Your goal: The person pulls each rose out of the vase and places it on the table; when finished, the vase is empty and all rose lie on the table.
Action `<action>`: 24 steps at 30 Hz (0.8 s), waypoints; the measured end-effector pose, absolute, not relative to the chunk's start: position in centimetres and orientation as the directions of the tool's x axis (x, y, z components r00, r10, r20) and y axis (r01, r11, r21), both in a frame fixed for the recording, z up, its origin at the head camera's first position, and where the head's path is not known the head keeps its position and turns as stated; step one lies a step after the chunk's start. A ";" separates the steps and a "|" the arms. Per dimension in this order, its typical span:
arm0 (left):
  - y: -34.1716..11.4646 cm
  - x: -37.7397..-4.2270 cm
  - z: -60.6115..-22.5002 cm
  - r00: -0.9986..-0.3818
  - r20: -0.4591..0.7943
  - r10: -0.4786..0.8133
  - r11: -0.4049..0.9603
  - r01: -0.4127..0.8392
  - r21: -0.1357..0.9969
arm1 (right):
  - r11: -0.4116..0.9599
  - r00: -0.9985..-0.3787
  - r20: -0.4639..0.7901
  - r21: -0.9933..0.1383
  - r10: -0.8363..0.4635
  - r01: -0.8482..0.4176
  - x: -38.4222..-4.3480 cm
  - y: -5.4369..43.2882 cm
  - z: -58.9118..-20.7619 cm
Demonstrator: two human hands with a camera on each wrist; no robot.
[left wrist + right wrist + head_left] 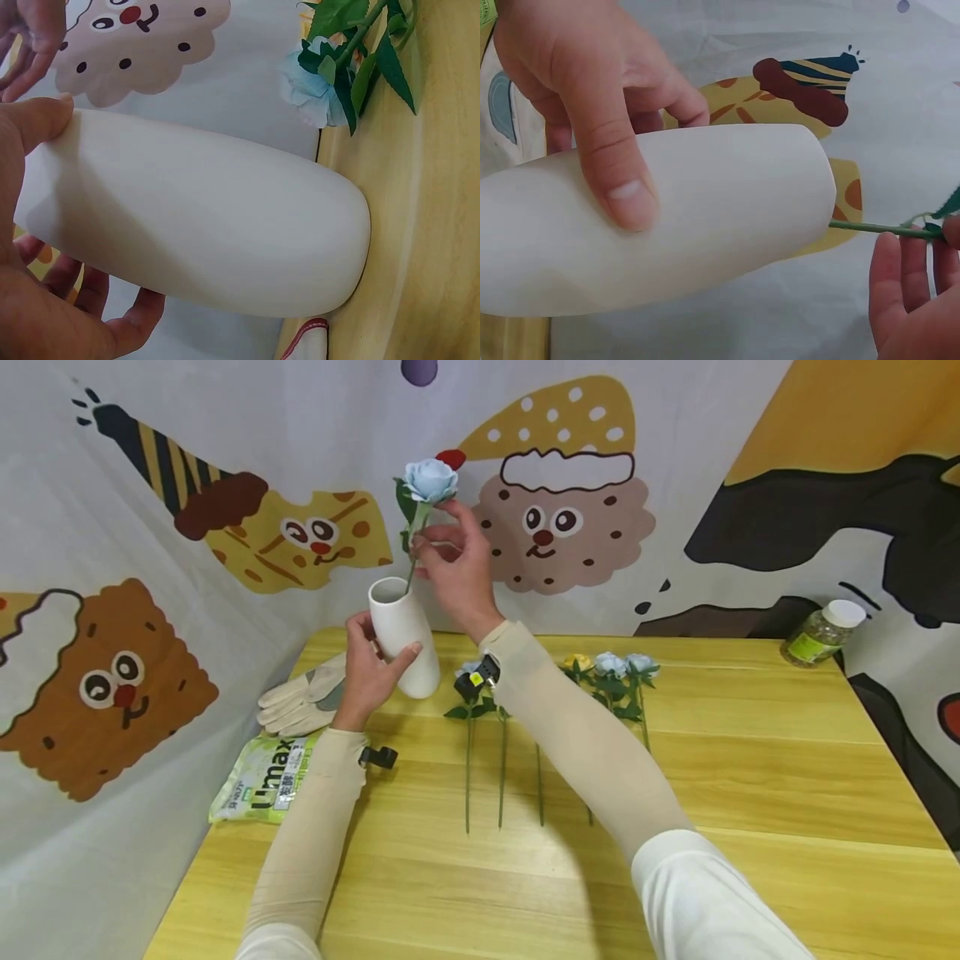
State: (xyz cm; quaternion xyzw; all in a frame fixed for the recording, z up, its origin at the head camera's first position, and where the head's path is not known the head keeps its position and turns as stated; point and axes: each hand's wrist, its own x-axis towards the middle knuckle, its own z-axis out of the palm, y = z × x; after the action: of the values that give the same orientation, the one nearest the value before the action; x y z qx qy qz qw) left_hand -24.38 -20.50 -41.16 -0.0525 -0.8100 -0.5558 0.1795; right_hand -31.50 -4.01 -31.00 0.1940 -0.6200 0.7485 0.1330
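Observation:
A white vase stands at the back left of the table, tilted a little. My left hand grips its side, thumb on the front and fingers round the far side. Above the mouth, my right hand pinches the green stem of a pale blue artificial rose. The stem's lower end goes into the vase, as the right wrist view shows, so its tip is hidden. In that view the fingers of my right hand hold the stem close to a leaf.
More artificial roses, blue and yellow, lie on the wooden table, partly behind my right forearm. At left are a pale glove and a green-and-white packet. A lidded jar stands at the back right. A printed cloth hangs behind.

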 end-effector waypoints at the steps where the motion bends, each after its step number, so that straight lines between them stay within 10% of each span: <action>1: -20.5 -24.4 -41.2 -0.932 0.345 -0.114 0.372 0.282 0.884 | -0.206 -0.891 0.453 -0.874 -0.023 -0.439 -31.5 -3.9 -31.0; 24: -20.5 -24.5 -41.5 -0.935 0.341 -0.096 0.339 0.292 0.894 | -0.472 -0.911 0.324 -0.781 0.255 -0.410 -31.6 0.0 -31.3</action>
State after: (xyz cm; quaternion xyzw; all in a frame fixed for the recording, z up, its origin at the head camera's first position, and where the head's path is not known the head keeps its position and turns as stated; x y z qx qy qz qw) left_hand -24.54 -20.51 -41.48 -0.0610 -0.8004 -0.5717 0.1697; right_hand -31.61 -0.02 -31.27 0.0812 -0.4755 0.8541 0.1946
